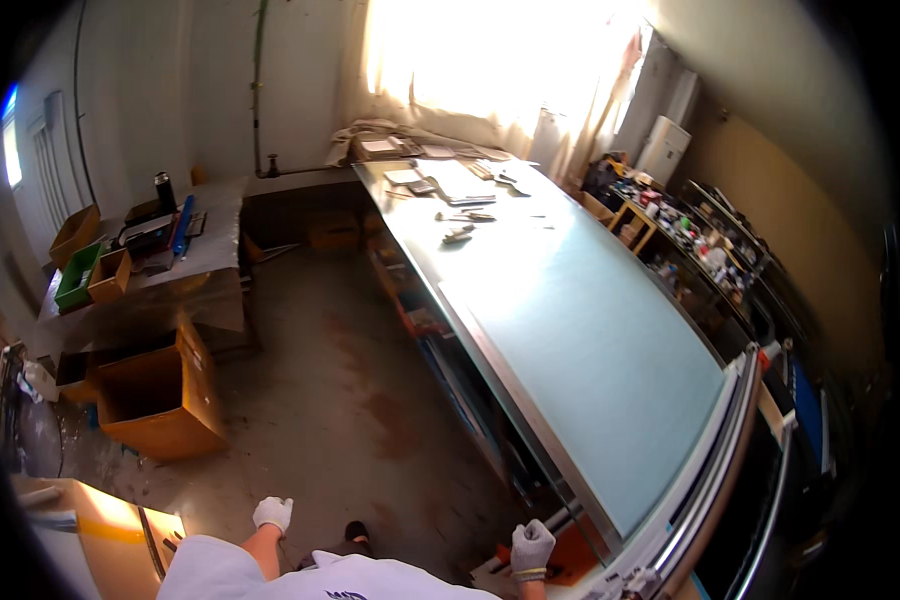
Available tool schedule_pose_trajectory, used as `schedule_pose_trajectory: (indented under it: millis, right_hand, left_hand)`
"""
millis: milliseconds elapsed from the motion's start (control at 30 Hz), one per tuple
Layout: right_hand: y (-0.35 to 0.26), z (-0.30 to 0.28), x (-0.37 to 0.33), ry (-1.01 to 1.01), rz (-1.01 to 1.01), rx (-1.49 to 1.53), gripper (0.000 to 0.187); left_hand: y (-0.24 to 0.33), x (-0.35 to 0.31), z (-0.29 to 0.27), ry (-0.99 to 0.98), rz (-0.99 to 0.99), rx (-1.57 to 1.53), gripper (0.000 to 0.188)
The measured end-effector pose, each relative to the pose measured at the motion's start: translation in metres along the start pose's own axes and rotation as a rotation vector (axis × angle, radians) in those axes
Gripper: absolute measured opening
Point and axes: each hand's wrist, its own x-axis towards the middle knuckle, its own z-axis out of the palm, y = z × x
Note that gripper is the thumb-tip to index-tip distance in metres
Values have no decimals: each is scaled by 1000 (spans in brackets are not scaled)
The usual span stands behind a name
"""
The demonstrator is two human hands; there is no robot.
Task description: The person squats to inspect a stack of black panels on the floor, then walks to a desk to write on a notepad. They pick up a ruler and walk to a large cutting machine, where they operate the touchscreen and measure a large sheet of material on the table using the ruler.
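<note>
My left hand (273, 513), in a white work glove, hangs over the floor with its fingers curled closed, and nothing shows in it. My right hand (533, 548), gloved the same way and with a band at its wrist, is closed in a fist beside the near corner of a long table; I see nothing held there either. The long table (610, 330) has a pale blue-green top and runs away toward the window. Far along it lie papers (457, 182) and several small hand tools (458, 235).
An open cardboard box (155, 405) stands on the floor at left, before a side table (218, 225) bearing a green bin (78, 278) and a dark bottle (164, 190). Cluttered shelves (705, 245) line the right wall. Long rails (725, 450) lie along the table's near right end.
</note>
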Motion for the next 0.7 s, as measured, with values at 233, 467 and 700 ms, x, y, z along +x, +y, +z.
schedule_pose_trajectory:
  millis: [233, 467, 700]
  right_hand:
    - [-89, 150, 107, -218, -123, -5, 19]
    - [-135, 293, 221, -250, -225, -73, 22]
    - [-179, 460, 391, -229, -231, 3, 23]
  left_hand:
    - [-52, 95, -37, -7, -191, -98, 59]
    - [-87, 148, -16, 199, -365, -152, 52]
    - [-33, 263, -89, 200, -464, -162, 72]
